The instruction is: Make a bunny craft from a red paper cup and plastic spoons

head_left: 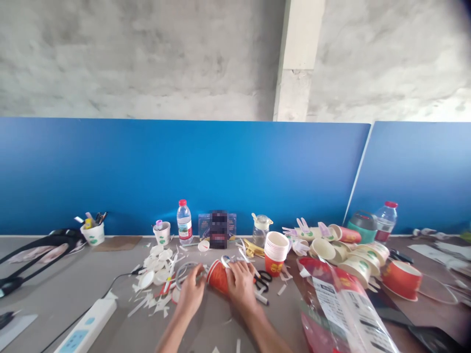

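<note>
A red paper cup (218, 277) lies on its side on the desk, its rim turned to the left. My right hand (241, 283) is wrapped over the cup from the right and hides its base end. Just left of the rim is my left hand (192, 288), fingers bent and a little apart, with nothing visible in them. A small white round piece (225, 261) shows at the top of the cup beside my right fingers; its kind is unclear. Behind my left hand lies a clear ring-shaped coil (184, 274). Black-handled scissors (263, 280) lie right of my right hand.
White paper scraps and discs (158, 267) are heaped at left. A stack of paper cups (275, 252) stands behind at right, near several toppled cups (355, 269) and a plastic package (338, 309). A power strip (88, 328) is front left; a water bottle (184, 225) stands behind.
</note>
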Demonstrator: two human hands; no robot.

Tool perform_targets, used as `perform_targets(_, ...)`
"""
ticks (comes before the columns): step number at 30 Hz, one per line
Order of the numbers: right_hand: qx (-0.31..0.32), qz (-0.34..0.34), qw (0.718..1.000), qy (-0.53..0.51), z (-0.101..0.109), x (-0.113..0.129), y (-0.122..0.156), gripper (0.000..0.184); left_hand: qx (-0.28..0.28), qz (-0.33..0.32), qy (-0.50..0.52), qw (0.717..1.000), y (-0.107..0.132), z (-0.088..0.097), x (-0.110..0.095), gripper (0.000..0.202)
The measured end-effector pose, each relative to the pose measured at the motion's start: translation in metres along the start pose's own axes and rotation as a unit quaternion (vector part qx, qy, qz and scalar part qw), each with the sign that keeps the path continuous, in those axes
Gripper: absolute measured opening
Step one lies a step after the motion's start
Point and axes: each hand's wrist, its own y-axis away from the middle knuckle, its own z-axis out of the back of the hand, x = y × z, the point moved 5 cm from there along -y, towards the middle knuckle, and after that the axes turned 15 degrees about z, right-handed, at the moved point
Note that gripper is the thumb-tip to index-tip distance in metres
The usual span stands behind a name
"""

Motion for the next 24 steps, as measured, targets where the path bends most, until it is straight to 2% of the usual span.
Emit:
perform_targets(3,0.023,0.011,1.0,-0.014,-0.003,0.001,0.002,0.027,0.083,-0.009,-0.002,0.996,0.007,-0.014,-0.002,0.027)
perform_targets(5,0.034,0.009,0.999,-0.025,-0.005,0.001,0.003,0.028,0.103,-0.021,-0.002,0.994,0.013,-0.015,-0.008,0.026)
perform_targets(10,0.035,0.004,0.998,-0.06,-0.007,0.004,0.003,0.021,0.053,-0.032,0.023,0.998,0.015,-0.001,-0.019,0.032)
perform_targets(12,0.033,0.008,0.996,-0.079,-0.008,0.004,0.004,0.015,0.058,-0.029,0.044,0.997,0.016,0.001,-0.022,0.036)
perform_targets(13,0.035,0.01,0.996,-0.087,-0.01,0.003,0.005,0.016,0.068,-0.024,0.057,0.996,0.016,0.001,-0.023,0.038)
perform_targets(17,0.072,0.017,0.992,-0.107,-0.017,0.0,0.01,0.044,0.095,0.005,0.102,0.99,0.021,0.0,-0.027,0.039)
perform_targets(19,0.083,0.014,0.991,-0.103,-0.019,-0.001,0.011,0.049,0.095,0.015,0.12,0.988,0.02,0.002,-0.028,0.038)
perform_targets(21,0.073,0.016,0.994,-0.085,-0.018,-0.002,0.01,0.052,0.071,0.039,0.174,0.981,0.014,0.01,-0.025,0.038)
perform_targets(24,0.036,0.024,0.998,-0.038,-0.011,-0.005,0.007,0.054,0.006,0.08,0.28,0.957,0.001,0.025,-0.015,0.044)
